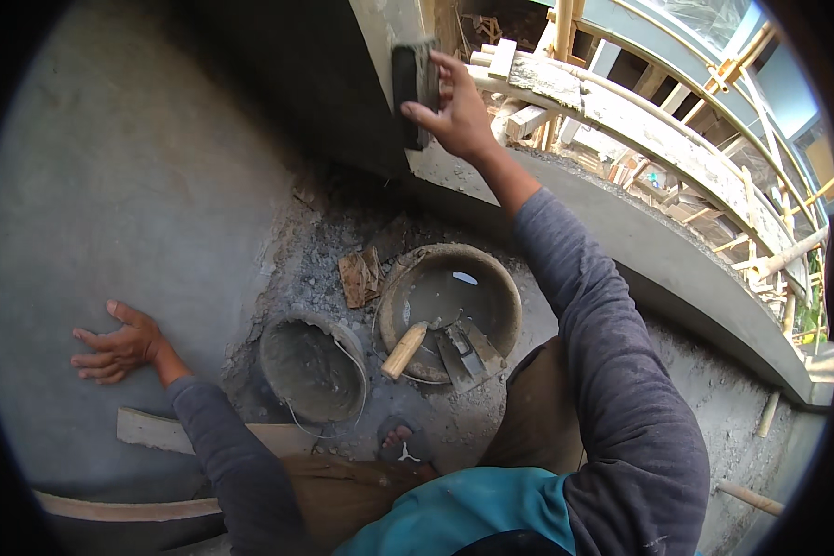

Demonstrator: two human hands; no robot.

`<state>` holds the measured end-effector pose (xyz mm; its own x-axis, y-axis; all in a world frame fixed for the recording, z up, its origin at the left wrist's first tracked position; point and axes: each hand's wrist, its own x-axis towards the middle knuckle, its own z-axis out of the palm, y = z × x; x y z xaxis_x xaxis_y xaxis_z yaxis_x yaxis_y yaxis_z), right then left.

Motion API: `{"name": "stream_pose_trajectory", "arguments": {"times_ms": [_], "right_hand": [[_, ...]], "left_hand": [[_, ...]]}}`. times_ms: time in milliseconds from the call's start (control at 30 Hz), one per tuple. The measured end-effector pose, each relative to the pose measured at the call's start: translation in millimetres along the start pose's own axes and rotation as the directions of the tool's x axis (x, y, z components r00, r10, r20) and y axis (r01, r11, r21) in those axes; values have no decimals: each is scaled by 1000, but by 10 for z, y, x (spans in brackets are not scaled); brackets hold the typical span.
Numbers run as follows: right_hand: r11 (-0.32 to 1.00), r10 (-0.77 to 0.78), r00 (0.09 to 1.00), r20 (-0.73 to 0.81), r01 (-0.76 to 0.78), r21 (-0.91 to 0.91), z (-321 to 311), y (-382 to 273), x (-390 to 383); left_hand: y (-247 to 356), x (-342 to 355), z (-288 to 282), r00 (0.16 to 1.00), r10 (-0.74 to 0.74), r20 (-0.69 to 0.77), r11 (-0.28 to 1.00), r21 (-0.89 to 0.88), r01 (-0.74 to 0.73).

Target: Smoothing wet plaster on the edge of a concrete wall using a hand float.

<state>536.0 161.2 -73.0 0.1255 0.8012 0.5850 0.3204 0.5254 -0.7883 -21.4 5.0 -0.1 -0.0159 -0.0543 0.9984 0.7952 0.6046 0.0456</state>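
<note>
My right hand [449, 116] grips a dark rectangular float [410, 74] smeared with grey mortar, against the plastered edge of the upright corner [380, 28] at top centre. My left hand [111, 347] is open, fingers spread flat on the smooth grey plastered surface [130, 167] on the left. Between my arms below sit a round grey basin [403, 278] of murky water or slurry, with a wooden-handled trowel [405, 347] and a flat metal tool [473, 361] across its rim, and a mortar-coated bucket [313, 371] with a wire handle to its left.
A low plastered ledge [649, 255] curves along the right, with bamboo scaffolding [760, 264] and planks [547, 88] beyond it. Rubble and a broken brown piece [357, 278] lie by the basin. Wooden boards [148, 426] lie at lower left, near my sandalled foot [398, 440].
</note>
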Motion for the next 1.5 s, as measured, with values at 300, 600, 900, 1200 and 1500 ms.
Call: {"name": "stream_pose_trajectory", "arguments": {"times_ms": [300,600,900,1200,1500], "right_hand": [[978,-157,977,-145,134,-161,-320,-937,623],[953,-241,968,-64,223,-205,-278,-1501,1124],[895,-277,954,-113,213,-392,-329,-995,715],[862,-335,914,-229,200,-465,-314,-1470,1333],[980,82,621,780,93,-177,-656,-1453,-366]], "left_hand": [[-17,0,-121,998,9,-68,1000,-6,-9],[72,77,-93,995,-7,-95,1000,-28,4],[94,44,-103,996,-22,-84,999,-37,19],[47,70,-204,993,-10,-119,1000,-22,7],[-166,103,-18,997,15,-81,1000,-21,-16]]}}
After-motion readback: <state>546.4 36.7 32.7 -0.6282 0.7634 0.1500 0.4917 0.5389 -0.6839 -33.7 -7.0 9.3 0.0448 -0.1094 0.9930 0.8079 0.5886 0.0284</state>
